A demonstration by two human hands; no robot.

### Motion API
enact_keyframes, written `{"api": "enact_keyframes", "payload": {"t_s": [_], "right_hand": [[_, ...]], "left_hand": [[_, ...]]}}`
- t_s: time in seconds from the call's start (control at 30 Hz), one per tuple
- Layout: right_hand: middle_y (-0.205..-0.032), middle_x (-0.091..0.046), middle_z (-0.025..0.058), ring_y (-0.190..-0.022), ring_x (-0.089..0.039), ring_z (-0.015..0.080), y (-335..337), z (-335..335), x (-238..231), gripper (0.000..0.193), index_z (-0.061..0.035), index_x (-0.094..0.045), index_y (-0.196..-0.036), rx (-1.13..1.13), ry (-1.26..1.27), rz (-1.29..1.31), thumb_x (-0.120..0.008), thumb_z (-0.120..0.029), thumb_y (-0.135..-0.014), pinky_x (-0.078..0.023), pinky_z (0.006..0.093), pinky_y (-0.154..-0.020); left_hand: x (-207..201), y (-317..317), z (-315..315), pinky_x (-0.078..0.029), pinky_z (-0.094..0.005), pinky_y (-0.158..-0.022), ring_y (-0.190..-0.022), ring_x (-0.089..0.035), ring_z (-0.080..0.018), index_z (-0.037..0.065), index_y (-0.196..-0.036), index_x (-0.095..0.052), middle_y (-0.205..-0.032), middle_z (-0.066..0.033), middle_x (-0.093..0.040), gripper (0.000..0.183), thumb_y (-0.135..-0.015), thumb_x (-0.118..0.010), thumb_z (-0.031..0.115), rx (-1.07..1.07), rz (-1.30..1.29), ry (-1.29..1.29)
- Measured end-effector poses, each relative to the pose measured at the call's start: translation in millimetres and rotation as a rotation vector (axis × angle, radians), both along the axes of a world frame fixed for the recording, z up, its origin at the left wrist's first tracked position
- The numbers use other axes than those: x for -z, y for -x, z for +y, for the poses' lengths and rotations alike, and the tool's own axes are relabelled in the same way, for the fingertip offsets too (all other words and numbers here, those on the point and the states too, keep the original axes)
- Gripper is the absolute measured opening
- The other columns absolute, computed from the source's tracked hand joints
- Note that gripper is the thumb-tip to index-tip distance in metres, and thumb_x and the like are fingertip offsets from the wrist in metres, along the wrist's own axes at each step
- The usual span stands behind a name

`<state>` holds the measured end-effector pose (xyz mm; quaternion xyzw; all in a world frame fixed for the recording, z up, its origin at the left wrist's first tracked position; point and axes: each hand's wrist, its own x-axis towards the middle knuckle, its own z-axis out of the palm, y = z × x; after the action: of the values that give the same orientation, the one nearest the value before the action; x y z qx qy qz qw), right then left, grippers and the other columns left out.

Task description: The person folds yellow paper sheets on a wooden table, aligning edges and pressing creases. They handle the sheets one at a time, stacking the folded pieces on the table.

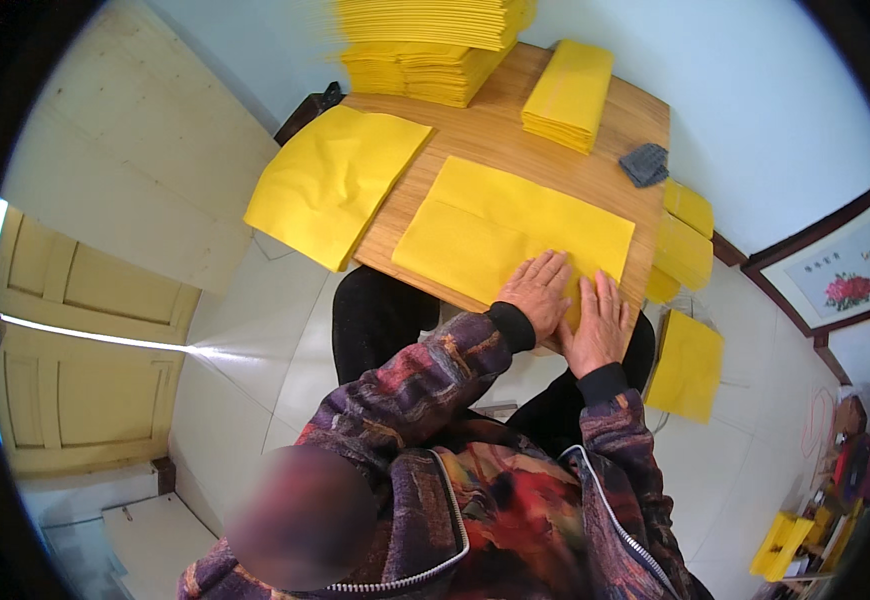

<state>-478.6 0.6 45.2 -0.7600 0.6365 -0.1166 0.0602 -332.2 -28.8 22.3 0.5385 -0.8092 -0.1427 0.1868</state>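
A yellow sheet (485,215), paper or a paper-like material, lies on the wooden table (465,128) right in front of me. A crease or layer edge runs across it, and its near part looks folded over. My left hand (538,290) presses flat on the sheet's near right part, fingers stretched out. Beside it, my right hand (598,325) rests flat at the near right corner, fingers pointing away from me. Neither hand grips anything that I can see. To the left, a wide pile of yellow sheets (333,180) sticks out past the table's edge.
Tall stacks of folded yellow sheets (415,72) stand at the table's far left. Another folded bundle (570,95) lies at the far right, near a grey cloth (644,164). More yellow bundles (683,245) sit beyond the right edge, by a framed picture (840,265).
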Motion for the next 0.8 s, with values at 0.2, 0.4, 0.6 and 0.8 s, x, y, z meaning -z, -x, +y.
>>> {"api": "enact_keyframes", "payload": {"t_s": [0.2,0.4,0.6,0.8], "right_hand": [[-0.15,-0.027,0.0135,-0.141,-0.021,0.0312,2.4,0.4,5.4,0.071,-0.0098,-0.036,-0.14,-0.037,0.026,0.003,-0.065,-0.041,-0.082,-0.018,0.0555,-0.111],[-0.15,-0.029,0.0146,-0.141,-0.021,0.0313,2.3,0.7,-6.5,0.069,-0.0079,-0.039,-0.139,-0.007,-0.023,0.011,-0.063,-0.042,-0.084,-0.015,0.0552,-0.112],[-0.146,-0.036,0.0162,-0.139,-0.028,0.0324,-69.6,8.6,-10.0,0.067,-0.0026,-0.041,-0.137,-0.249,0.19,-0.273,-0.066,-0.029,-0.081,-0.021,0.0565,-0.11],[-0.147,-0.034,0.0144,-0.14,-0.024,0.03,-162.2,-12.0,10.0,0.064,-0.0008,-0.039,-0.138,-0.43,0.008,-0.264,-0.055,-0.039,-0.089,-0.014,0.0502,-0.115]], "left_hand": [[-3.5,-108.7,1.6,-0.017,-0.044,-0.115,-0.143,-0.022,-0.0256,0.008,-0.145,-0.032,-0.154,-0.0096,-0.024,0.065,-0.091,-0.049,0.04,-0.298,-0.232,-0.021],[-4.1,-151.5,4.4,-0.016,-0.041,-0.116,-0.143,-0.021,-0.023,0.01,-0.145,-0.031,-0.155,-0.0072,-0.024,0.061,-0.092,-0.046,0.036,-0.425,-0.205,-0.043],[7.0,-155.3,-0.2,-0.018,-0.0434,-0.115,-0.143,-0.021,-0.0256,0.011,-0.146,-0.03,-0.155,-0.0062,-0.024,0.063,-0.091,-0.048,0.037,-0.428,-0.245,-0.019],[6.4,-161.8,-5.4,-0.016,-0.0427,-0.115,-0.144,-0.017,-0.0237,0.013,-0.149,-0.023,-0.157,-0.0053,-0.018,0.066,-0.094,-0.041,0.045,-0.378,-0.318,-0.107]]}}
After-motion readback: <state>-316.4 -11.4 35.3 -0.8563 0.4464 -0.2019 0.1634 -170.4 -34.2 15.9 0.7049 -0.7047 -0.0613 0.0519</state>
